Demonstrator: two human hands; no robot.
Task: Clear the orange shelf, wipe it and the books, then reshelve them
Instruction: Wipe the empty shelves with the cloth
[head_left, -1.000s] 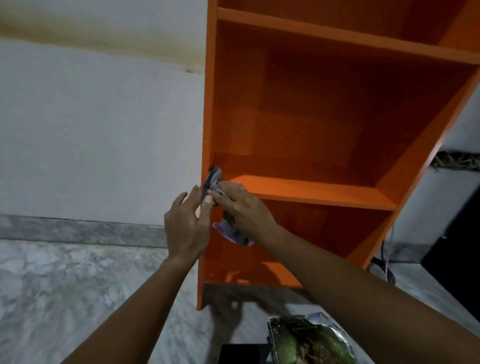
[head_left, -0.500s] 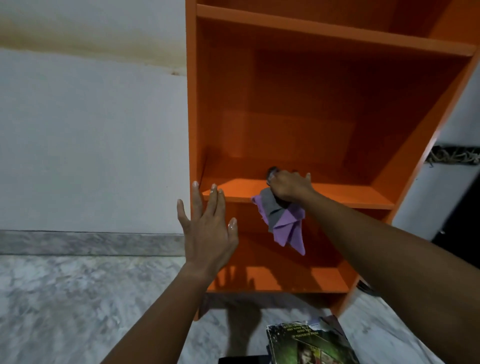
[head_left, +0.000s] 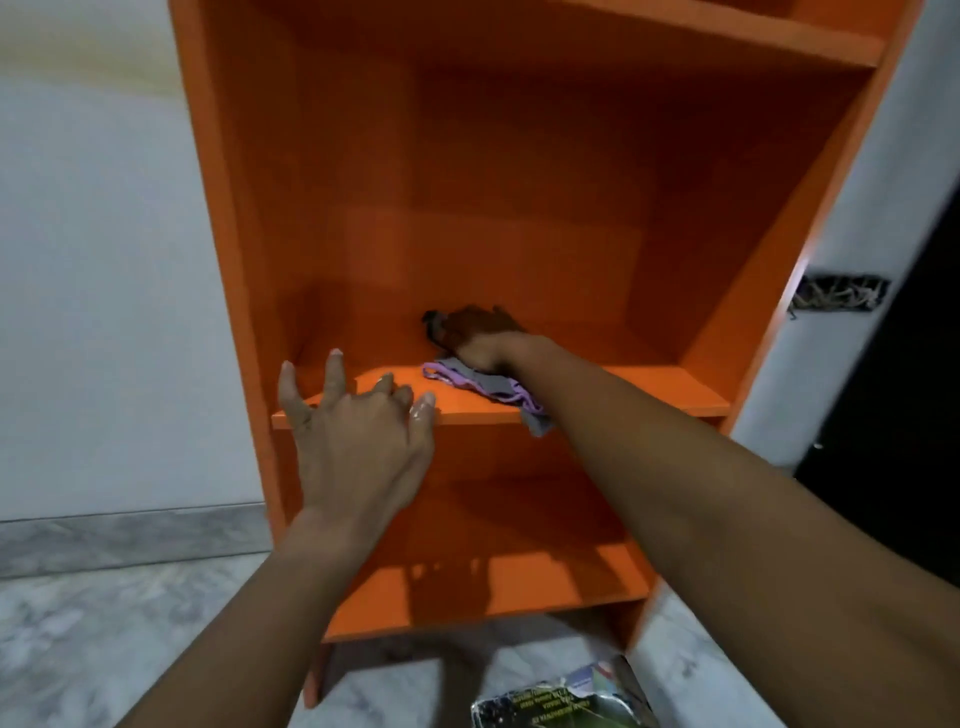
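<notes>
The orange shelf (head_left: 649, 389) stands against a white wall, its compartments empty of books. My right hand (head_left: 480, 338) reaches deep onto the middle board and is shut on a grey and purple cloth (head_left: 483, 387), which lies pressed flat on the board and hangs slightly over its front edge. My left hand (head_left: 353, 431) hovers at the board's front left edge, fingers spread, holding nothing. A stack of books (head_left: 561, 701) lies on the floor below, at the bottom edge of the view; only its top cover shows.
A pale marble floor (head_left: 104, 649) spreads to the left of the shelf. A white wall (head_left: 104, 286) rises behind it. To the right are a wall recess with tangled wires (head_left: 836, 296) and a dark panel (head_left: 893, 415).
My right hand has pushed the cloth from the board's front edge deeper into the shelf, laying it flat. My left hand has moved up to the board's edge. The view has come closer.
</notes>
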